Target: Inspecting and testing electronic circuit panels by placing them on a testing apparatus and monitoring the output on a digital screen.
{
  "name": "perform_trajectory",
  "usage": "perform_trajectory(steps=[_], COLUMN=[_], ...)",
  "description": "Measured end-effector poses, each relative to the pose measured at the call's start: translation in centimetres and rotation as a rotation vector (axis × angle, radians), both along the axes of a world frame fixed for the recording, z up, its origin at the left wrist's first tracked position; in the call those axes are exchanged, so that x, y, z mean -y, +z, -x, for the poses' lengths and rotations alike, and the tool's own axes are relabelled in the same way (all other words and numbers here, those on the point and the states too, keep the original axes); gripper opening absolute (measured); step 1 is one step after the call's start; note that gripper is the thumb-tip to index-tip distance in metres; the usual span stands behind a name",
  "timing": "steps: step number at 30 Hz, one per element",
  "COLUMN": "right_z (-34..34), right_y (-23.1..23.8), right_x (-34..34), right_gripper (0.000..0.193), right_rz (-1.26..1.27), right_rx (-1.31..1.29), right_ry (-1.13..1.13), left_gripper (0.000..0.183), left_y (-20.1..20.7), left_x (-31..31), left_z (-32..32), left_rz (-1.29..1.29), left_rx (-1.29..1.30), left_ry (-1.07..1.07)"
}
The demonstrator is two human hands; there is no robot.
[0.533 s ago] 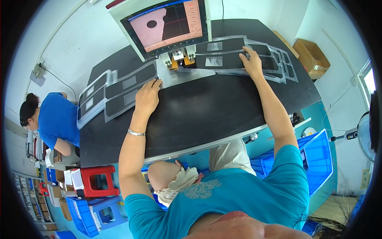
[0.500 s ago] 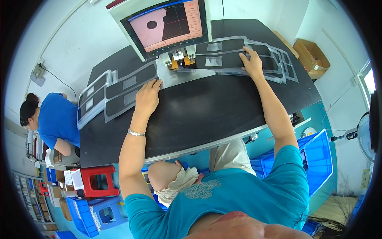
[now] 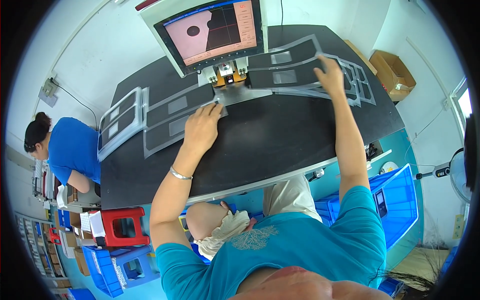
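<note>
My left hand (image 3: 202,128) lies flat on a dark rectangular sheet with a clear border (image 3: 172,127), fingertips near the small press (image 3: 227,75) under the monitor (image 3: 210,31). My right hand (image 3: 331,75) presses on another such sheet (image 3: 285,77) at the right, atop a pile of similar sheets (image 3: 357,80). Both hands rest on the black table (image 3: 260,145). More sheets (image 3: 120,117) are stacked at the far left.
A person in a blue shirt (image 3: 70,150) works at the left. A red stool (image 3: 120,227) and blue bins (image 3: 400,200) stand below the table edge. A cardboard box (image 3: 392,70) sits at the right, a fan (image 3: 462,170) beyond it.
My left hand has slid with its sheet toward the press. My right hand stays on the right sheet.
</note>
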State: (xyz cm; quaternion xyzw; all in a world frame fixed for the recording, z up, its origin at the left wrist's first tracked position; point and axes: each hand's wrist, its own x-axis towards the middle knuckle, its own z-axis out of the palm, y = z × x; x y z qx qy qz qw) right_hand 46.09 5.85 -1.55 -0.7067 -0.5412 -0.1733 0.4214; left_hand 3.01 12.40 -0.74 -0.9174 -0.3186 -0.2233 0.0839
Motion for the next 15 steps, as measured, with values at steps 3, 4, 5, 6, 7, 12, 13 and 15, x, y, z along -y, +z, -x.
perform_trajectory(steps=[3,4,5,6,7,12,13,15], right_z=[-1.9,-2.5,-3.1,-3.6,-3.8,-0.4,1.1,3.3], right_y=[2.0,1.9,1.7,1.6,1.1,-1.0,-1.1,-1.7], right_x=[2.9,3.4,3.7,4.1,4.0,0.4,-0.2,-1.2], right_gripper=[0.045,0.045,0.044,0.044,0.044,0.044,0.046,0.048], right_rz=[0.119,0.119,0.101,0.083,0.082,0.035,0.06,0.142], right_rx=[-0.127,-0.128,-0.027,0.074,0.073,0.163,0.214,0.291], right_ry=[-0.2,-0.202,-0.305,-0.412,-0.419,-0.126,-0.069,-0.057], left_gripper=[0.032,0.033,0.034,0.035,0.035,0.032,0.032,0.034], left_y=[-0.4,-0.8,-1.1,-1.2,-1.2,-1.3,-1.3,-1.1], left_x=[1.4,1.7,1.8,2.0,2.1,2.1,2.1,2.2], left_z=[-1.2,-1.5,-1.8,-2.2,-2.5,-3.1,-3.0,-3.0], left_rz=[0.009,-0.012,-0.033,-0.028,-0.029,-0.062,-0.062,-0.053], left_rx=[0.008,0.004,0.0,-0.012,-0.012,0.042,0.041,0.044], left_ry=[-0.061,-0.075,-0.088,-0.099,-0.105,-0.16,-0.157,-0.159])
